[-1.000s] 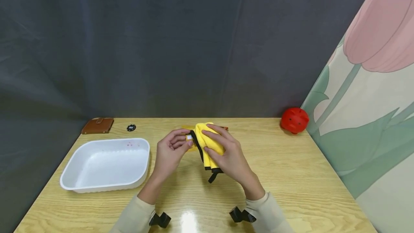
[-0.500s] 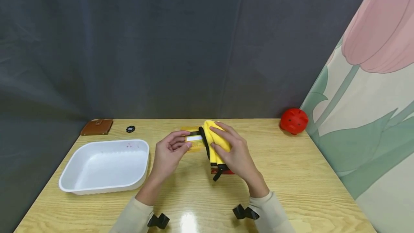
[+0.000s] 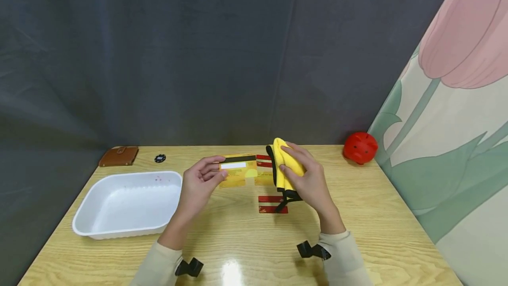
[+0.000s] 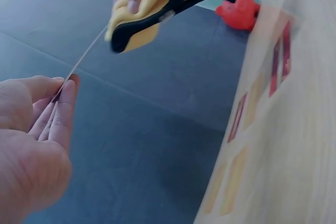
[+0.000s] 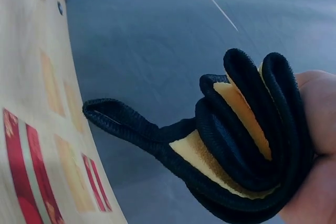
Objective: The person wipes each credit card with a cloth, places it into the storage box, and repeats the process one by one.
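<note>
Between thumb and fingers my left hand (image 3: 198, 186) pinches a yellow bank card (image 3: 240, 162) with a black stripe and a white strip. In the left wrist view the card (image 4: 84, 56) appears edge-on, held above the table. My right hand (image 3: 313, 184) grips a folded yellow cloth (image 3: 286, 164) with black trim, to the right of the card and apart from it. A black loop (image 5: 118, 119) hangs from the cloth. Beneath the hands, a red card (image 3: 263, 210) lies on the table, with another red card (image 3: 263, 160) and yellow cards (image 3: 233, 182) farther back, partly covered.
A white plastic tray (image 3: 127, 231) stands at the left. Behind it lie a brown leather wallet (image 3: 119, 156) and a black poker chip (image 3: 160, 158). A red piggy bank (image 3: 360, 148) sits at the back right. A dark curtain (image 3: 254, 56) hangs behind the table.
The cloth has moved right, off the bank card, and my right hand went with it. The card's face is now exposed, and the cards on the table have come into view. My left hand shifted slightly left.
</note>
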{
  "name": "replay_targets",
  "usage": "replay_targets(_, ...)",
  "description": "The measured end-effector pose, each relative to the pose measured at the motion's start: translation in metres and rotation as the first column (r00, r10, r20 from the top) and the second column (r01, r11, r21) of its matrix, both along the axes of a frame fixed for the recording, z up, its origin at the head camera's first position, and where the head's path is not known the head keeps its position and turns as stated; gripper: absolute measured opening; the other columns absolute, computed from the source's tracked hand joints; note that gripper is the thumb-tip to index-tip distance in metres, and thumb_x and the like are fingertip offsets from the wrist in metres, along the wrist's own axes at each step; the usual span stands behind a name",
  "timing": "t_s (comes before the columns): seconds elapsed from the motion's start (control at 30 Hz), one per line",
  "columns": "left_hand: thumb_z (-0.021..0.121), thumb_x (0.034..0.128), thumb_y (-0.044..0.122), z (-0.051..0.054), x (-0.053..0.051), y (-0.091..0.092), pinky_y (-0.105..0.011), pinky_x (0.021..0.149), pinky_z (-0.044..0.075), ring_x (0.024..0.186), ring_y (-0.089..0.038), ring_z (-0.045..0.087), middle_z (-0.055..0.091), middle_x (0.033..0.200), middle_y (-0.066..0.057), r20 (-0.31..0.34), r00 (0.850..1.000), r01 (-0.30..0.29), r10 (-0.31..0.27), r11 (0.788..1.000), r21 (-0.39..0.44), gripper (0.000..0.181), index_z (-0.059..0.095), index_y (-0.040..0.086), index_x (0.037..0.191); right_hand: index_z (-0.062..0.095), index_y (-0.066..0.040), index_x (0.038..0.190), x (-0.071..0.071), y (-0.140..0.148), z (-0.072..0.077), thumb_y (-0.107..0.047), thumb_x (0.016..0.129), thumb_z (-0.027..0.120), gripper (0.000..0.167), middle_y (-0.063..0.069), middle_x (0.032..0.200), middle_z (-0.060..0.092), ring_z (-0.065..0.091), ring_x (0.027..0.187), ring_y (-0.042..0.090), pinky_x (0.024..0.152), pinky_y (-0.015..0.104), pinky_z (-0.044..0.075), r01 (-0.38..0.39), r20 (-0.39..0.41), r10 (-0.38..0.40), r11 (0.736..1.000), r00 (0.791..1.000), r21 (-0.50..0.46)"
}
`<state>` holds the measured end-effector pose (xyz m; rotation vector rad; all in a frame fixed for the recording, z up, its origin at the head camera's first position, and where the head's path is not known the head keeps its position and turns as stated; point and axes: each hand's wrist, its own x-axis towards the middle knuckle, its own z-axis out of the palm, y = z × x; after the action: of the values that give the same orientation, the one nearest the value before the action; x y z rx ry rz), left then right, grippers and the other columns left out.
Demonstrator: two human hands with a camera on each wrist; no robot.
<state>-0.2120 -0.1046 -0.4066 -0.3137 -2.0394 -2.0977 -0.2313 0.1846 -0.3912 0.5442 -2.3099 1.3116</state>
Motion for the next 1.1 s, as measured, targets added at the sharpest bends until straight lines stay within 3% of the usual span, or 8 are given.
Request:
replay_targets(0.2,0.077,0.0933,0.012,0.004,0.005,-0.029,-0.025,0.084,0.063,0.092,-0.008,0.074,0.075,0.100,0.007,-0.015,1.000,-0.027,0.026,0.997,-0.075,0.038,0.068,0.006,0.129,0.068,-0.016,0.137,-0.001,0.022,0.004,-0.005,0.092,0.077,0.048,0.011,0.150,0.057,0.060,0.114,0.025,0.077,0.011,0.052,0.050,0.027,-0.049,0.999,0.998,-0.018)
replay_targets(0.47,0.076,0.0945,0.012,0.001,0.012,-0.080,-0.020,0.083,0.062,0.092,-0.002,0.072,0.074,0.098,0.013,0.016,0.994,-0.103,0.107,0.982,-0.159,0.041,0.064,0.000,0.132,0.068,-0.017,0.138,0.001,0.047,0.007,-0.004,0.091,0.076,0.049,0.009,0.150,0.057,0.057,0.111,0.007,0.079,0.008,0.051,0.095,0.027,-0.094,0.995,0.995,-0.025)
replay_targets(0.63,0.076,0.0952,0.016,-0.003,0.015,-0.117,-0.019,0.082,0.062,0.092,0.000,0.074,0.075,0.098,0.014,0.068,0.989,-0.114,0.131,0.971,-0.210,0.046,0.062,-0.001,0.135,0.067,-0.018,0.139,0.001,0.052,0.007,-0.006,0.092,0.076,0.050,0.010,0.151,0.057,0.058,0.104,0.006,0.076,0.009,0.052,0.100,0.041,-0.099,0.995,0.994,-0.024)
replay_targets(0.83,0.075,0.0967,0.025,-0.008,0.018,-0.165,-0.015,0.082,0.060,0.094,0.004,0.072,0.073,0.102,0.022,0.152,0.978,-0.085,0.146,0.934,-0.346,0.052,0.057,0.002,0.140,0.067,-0.016,0.139,-0.001,0.057,0.007,-0.006,0.092,0.076,0.049,0.009,0.151,0.057,0.058,0.108,0.004,0.079,0.009,0.052,0.124,0.039,-0.123,0.992,0.992,-0.031)
replay_targets(1.0,0.073,0.0976,0.014,-0.018,0.019,-0.202,-0.016,0.082,0.060,0.092,0.000,0.074,0.075,0.103,0.018,0.190,0.980,-0.004,0.061,0.958,-0.288,0.040,0.061,0.008,0.135,0.067,-0.017,0.139,0.001,0.061,0.007,-0.006,0.092,0.076,0.049,0.006,0.150,0.057,0.058,0.105,0.006,0.078,0.011,0.053,0.139,0.054,-0.137,0.990,0.989,-0.034)
replay_targets(1.1,0.071,0.0983,0.010,-0.025,0.018,-0.216,-0.018,0.082,0.061,0.091,-0.001,0.074,0.075,0.103,0.017,0.222,0.975,0.040,0.026,0.958,-0.285,0.037,0.061,0.008,0.134,0.067,-0.018,0.139,0.001,0.062,0.006,-0.007,0.092,0.076,0.049,0.006,0.150,0.057,0.058,0.107,0.006,0.079,0.010,0.053,0.132,0.055,-0.130,0.991,0.990,-0.036)
